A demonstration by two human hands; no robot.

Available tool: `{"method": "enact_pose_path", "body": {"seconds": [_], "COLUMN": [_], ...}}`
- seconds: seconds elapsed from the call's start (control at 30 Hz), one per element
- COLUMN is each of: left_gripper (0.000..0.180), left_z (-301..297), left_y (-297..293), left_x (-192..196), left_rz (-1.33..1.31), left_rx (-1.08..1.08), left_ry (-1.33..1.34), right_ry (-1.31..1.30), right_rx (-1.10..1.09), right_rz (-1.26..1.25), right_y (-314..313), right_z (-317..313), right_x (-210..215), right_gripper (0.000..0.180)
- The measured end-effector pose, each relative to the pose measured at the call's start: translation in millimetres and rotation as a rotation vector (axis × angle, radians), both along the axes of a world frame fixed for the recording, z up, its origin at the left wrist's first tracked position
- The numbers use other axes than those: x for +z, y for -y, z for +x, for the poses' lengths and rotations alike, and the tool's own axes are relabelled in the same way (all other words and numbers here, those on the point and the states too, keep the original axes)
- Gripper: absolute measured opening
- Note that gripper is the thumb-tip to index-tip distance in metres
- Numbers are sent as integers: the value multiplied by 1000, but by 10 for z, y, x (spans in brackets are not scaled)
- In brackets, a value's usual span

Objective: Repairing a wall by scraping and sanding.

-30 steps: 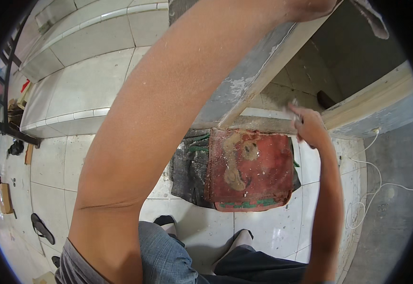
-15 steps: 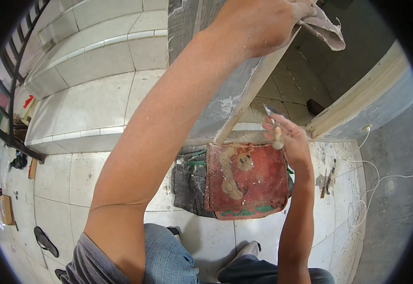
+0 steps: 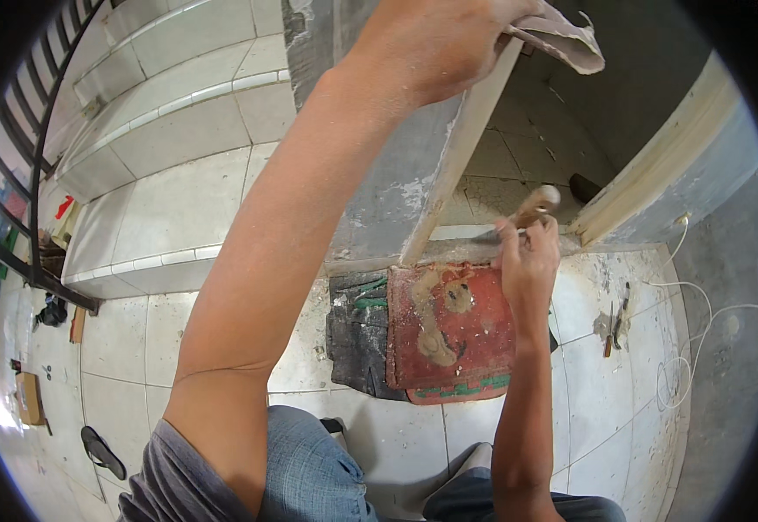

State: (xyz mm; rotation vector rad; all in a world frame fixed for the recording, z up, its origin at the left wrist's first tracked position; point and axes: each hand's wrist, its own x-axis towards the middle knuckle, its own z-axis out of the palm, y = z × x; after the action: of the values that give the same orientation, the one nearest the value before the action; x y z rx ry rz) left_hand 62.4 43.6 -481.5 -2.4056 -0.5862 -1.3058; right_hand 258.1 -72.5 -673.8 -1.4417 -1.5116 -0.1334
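At the top, my left hand [image 3: 466, 43] reaches up by the frame of a doorway and grips a folded greyish sheet [image 3: 566, 42] with a ragged edge. It looks like sandpaper or stiff cloth; I cannot tell which. Lower, in front of the doorway, my right hand [image 3: 531, 252] is closed round a putty knife [image 3: 539, 205]. Its wooden handle end points up and away, and its blade is mostly hidden or blurred by the fingers. Beneath this hand a red mat [image 3: 483, 335], smeared with dried filler, lies over a dark cloth [image 3: 353, 335].
Tiled steps [image 3: 170, 209] rise on the left beside a black railing [image 3: 35, 174]. Small tools [image 3: 614, 326] and a white cable [image 3: 692, 339] lie on the right. A pale door frame [image 3: 657, 165] borders the opening. A flip-flop [image 3: 102, 452] rests at lower left.
My right hand has turned the putty knife over: its handle now points up and its blade no longer shows plainly. My left hand still grips the sheet. The view has shifted slightly.
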Motion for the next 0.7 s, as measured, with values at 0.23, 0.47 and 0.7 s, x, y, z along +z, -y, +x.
{"method": "enact_pose_path", "body": {"seconds": [0.23,0.47,0.7], "left_gripper": [38,39,39], "left_z": [-48,-22,-9], "left_y": [-92,-213,-113], "left_x": [-19,-65,-10], "left_rz": [61,116,59], "left_rx": [25,-15,14], "left_ry": [-16,-10,-23], "right_ry": [-254,-187,-158], "right_rx": [177,136,114], "right_rz": [-26,79,79], "right_y": [-354,-693,-695], "right_z": [-194,-303,-279], "right_x": [761,973,537], "right_gripper": [19,12,16]}}
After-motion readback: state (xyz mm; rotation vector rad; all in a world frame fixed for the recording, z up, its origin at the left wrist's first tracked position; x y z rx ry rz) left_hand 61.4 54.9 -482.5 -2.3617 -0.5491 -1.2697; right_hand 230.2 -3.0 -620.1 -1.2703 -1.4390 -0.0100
